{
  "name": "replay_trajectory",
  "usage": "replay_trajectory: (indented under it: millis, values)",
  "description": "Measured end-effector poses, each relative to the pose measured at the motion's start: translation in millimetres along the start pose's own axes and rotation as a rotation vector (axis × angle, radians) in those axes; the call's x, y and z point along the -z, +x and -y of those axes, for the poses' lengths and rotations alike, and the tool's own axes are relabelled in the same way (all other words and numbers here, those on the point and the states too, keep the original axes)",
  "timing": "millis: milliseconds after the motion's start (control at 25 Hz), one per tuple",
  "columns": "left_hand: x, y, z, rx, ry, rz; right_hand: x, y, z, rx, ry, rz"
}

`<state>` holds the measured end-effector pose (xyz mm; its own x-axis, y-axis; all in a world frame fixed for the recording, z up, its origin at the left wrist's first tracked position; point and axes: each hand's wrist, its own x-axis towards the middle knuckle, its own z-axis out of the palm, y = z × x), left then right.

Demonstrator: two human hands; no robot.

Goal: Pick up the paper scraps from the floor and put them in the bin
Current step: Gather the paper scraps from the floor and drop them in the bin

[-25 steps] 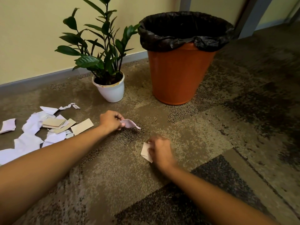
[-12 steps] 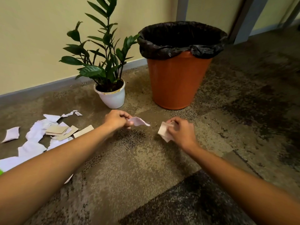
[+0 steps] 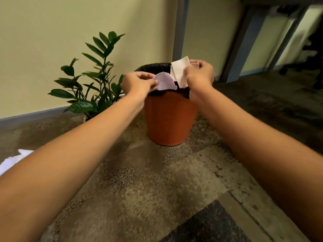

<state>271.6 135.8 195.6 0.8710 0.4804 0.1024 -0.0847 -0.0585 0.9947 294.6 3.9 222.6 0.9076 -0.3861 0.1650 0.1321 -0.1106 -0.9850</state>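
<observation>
Nearest you, the mottled brown and dark grey carpet floor (image 3: 148, 198) fills the lower field, and your two bare forearms reach forward across it. At the left edge, partly covered by your left forearm, a few torn white paper scraps (image 3: 7, 165) lie on the carpet, well apart from the bin. Farther out stands the round orange plastic bin (image 3: 169, 119), upright and lined with a black plastic bag (image 3: 153, 67) folded over its rim. Your left hand (image 3: 138, 82) is over the near left of the rim, its thumb and fingers pinching a pale lilac paper scrap with a rounded torn edge (image 3: 165, 81), which hangs over the bin's mouth. Your right hand (image 3: 200, 75) is over the right of the rim, its fingers curled round a cream, roughly rectangular paper scrap (image 3: 180, 70) held upright above the opening, just beside the lilac one. Left of the bin is a dark green leafy plant (image 3: 94, 79); your left forearm hides nearly all of its pot. Behind are a pale yellow-green wall (image 3: 70, 41), a grey skirting board (image 3: 35, 114) and grey door frames (image 3: 178, 32).
</observation>
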Motion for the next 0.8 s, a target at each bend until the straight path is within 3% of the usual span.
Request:
replay_trajectory:
  millis: [120, 160, 240, 360, 480, 640, 800]
  values:
    - [-32, 20, -12, 0.046, 0.027, -0.090, -6, 34, 7, -0.248, 0.073, 0.225]
    - [-39, 21, -14, 0.038, 0.063, -0.085, -6, 38, 9, -0.358, 0.162, 0.227]
    - [-41, 16, -15, -0.002, 0.153, -0.026, -3, 39, 7, -0.372, 0.264, 0.163]
    - [-31, 8, -10, -0.154, 0.347, 0.041, 12, 25, -17, -0.187, 0.066, 0.198]
    - [-14, 0, -6, -0.244, 0.325, -0.034, 30, 0, -43, 0.137, -0.187, 0.145]
    - [8, -15, 16, -0.271, 0.375, -0.115, 34, -48, -62, 0.469, -0.324, 0.164]
    - [43, -37, 64, -0.361, 0.582, 0.008, 31, -99, -108, 0.529, -0.503, 0.303]
